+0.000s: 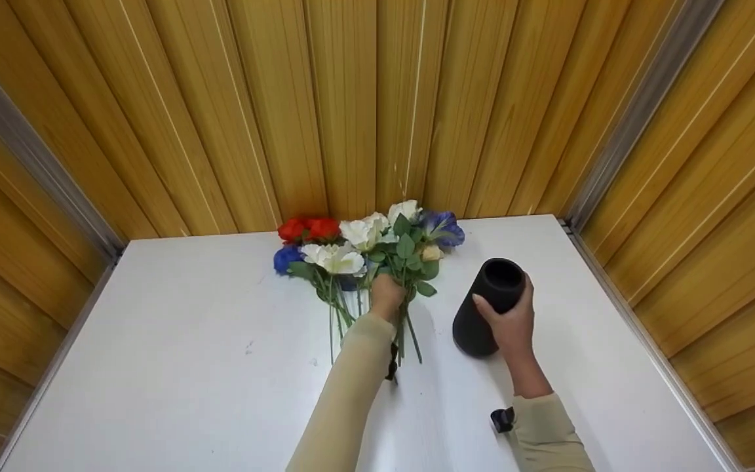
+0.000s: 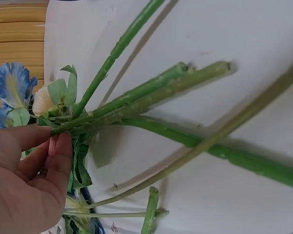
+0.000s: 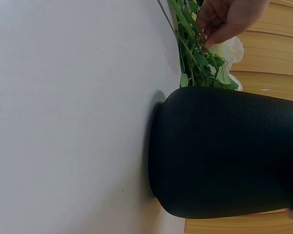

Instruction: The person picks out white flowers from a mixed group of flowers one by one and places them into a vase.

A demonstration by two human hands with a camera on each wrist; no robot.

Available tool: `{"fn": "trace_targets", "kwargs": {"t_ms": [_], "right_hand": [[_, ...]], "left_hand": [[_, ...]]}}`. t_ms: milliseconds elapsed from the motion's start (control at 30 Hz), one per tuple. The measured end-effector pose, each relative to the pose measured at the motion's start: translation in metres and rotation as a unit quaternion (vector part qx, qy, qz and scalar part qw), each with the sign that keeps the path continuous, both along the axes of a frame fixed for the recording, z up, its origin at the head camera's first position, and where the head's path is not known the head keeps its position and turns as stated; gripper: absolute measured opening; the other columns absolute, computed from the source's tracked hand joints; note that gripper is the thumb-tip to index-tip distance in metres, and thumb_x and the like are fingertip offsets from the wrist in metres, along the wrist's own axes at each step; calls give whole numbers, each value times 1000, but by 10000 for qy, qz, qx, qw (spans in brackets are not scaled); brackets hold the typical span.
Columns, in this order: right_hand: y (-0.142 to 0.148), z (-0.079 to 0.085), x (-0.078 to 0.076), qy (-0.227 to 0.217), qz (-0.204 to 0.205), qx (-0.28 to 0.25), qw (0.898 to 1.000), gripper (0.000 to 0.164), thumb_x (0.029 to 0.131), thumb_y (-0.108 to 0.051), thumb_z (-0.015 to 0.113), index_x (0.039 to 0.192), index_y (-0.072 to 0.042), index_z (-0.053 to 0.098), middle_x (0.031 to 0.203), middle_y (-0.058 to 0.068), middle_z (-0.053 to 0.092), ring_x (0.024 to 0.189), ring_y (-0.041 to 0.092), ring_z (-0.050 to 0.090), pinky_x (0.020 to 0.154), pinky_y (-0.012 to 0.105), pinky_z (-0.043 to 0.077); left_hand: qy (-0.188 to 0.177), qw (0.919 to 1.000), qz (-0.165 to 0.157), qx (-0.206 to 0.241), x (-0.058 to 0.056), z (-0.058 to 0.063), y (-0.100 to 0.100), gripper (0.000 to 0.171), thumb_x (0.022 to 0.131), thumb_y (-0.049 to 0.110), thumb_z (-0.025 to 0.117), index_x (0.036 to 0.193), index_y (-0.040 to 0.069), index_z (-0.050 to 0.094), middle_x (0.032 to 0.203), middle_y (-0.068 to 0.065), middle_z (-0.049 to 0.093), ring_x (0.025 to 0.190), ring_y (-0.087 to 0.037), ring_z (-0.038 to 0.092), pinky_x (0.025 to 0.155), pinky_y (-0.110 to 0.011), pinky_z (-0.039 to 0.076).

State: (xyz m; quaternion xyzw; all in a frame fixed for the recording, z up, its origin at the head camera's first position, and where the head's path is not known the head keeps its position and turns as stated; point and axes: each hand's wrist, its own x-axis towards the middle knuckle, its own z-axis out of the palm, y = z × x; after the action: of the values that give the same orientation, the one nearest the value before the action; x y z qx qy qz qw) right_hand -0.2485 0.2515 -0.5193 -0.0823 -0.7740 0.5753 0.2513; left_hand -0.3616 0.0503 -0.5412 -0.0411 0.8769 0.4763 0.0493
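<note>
At the rear centre of the white table (image 1: 174, 367), flowers (image 1: 364, 233) lie with their heads toward the wood-patterned wall (image 1: 345, 118) and their stems (image 2: 161, 93) toward the person. Red blooms (image 1: 322, 229) are at the left rear, with a blue bloom (image 1: 287, 259) in front of them; white blooms (image 1: 335, 259) occupy the middle; a violet-blue bloom (image 1: 443, 229) is at the right, near a pale peach bud (image 1: 432, 252). Green leaves (image 1: 406, 246) spread among the heads.

Left-hand grip (image 1: 387, 293): closed, pinching several stems between thumb and fingers. Other stems extend beside it, two of them crossing in the left wrist view.

Right-hand grip (image 1: 515, 321): curled round the right side of a black vase (image 1: 476, 321), thumb on the near face below the rim. The vase stands upright on the table to the right of the flowers, with its round mouth (image 1: 504, 272) uppermost. Beige sleeves (image 1: 341, 393) cover both forearms; a black device (image 1: 502, 420) is at the right wrist
</note>
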Motion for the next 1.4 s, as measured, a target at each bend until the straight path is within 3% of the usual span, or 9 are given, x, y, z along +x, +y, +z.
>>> {"fn": "trace_targets", "kwargs": {"t_ms": [233,533,800,1000,1233,1333,1400], "right_hand": [[3,-1,1,70,-101,-32,9999,93,82,-9,81,156,0,27,155,25,43,145,38,41,124,53,28],[8,-1,2,128,-230,-45,9996,92,81,-8,81,155,0,28,154,24,44,143,37,41,124,53,27],[6,-2,1,97,-162,-11,9998,92,82,-9,81,156,1,27,155,25,42,145,38,40,124,54,27],[5,-2,1,-31,-80,29,10000,95,83,-12,80,158,-1,23,158,23,39,148,39,36,125,56,25],[2,-3,-1,-72,-33,-5,10000,95,83,-12,80,158,-2,23,157,23,40,148,38,37,125,56,25],[1,-4,-2,-26,-48,4,10000,94,82,-12,80,157,-1,24,156,24,41,147,38,38,125,56,26],[1,-3,-3,-10,-44,7,10000,94,82,-11,80,157,0,25,156,25,41,146,39,39,124,56,26]], "left_hand": [[232,9992,-318,35,1,4,-3,49,84,-10,55,51,17,31,49,7,26,49,-11,26,48,-25,23],[152,9963,-724,439,2,13,-3,50,85,-10,54,50,18,31,48,8,23,45,-8,21,46,-24,21],[171,9956,-801,458,6,17,-11,51,89,-7,56,52,18,32,47,7,26,46,-9,24,48,-24,22],[37,9921,-811,954,13,23,-17,46,90,-7,56,56,16,35,52,6,25,51,-10,24,54,-26,23],[-62,9863,-739,1474,25,31,-20,21,93,-5,58,74,4,58,64,2,45,61,-11,42,59,-23,36],[-95,9835,-794,1623,32,33,-19,11,94,-5,58,87,-6,67,77,-5,58,69,-11,50,65,-24,49],[-129,9814,-800,1738,37,36,-18,16,94,-5,57,101,-10,71,89,-9,66,75,-10,56,73,-27,57]]}}
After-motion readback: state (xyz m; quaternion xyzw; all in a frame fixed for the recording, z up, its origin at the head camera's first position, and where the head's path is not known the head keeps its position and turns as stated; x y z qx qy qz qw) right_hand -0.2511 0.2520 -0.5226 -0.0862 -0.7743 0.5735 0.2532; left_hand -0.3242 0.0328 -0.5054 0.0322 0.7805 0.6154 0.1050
